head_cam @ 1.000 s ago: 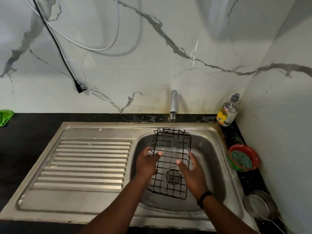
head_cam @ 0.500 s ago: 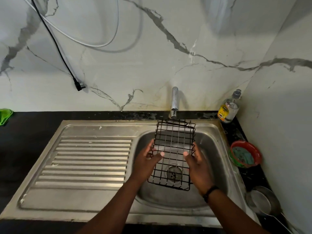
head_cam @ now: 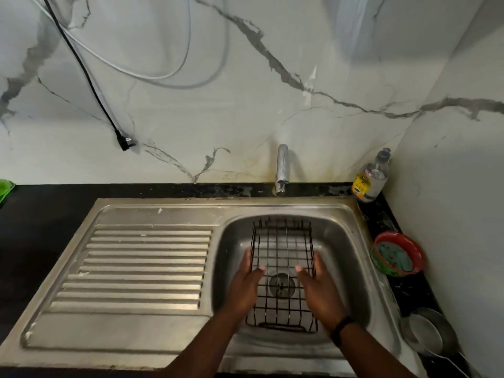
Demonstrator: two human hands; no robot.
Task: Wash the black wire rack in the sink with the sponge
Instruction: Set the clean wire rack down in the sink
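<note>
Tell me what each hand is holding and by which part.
Both hold the black wire rack over the steel sink basin: left hand grips its left side wall, right hand its right side wall.

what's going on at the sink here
A person holds a black wire rack by its two long sides, left hand on one and right hand on the other, low inside the steel sink basin above the drain. No water runs from the tap. No sponge is in either hand; a red bowl and a soap bottle sit on the counter to the right.
</note>
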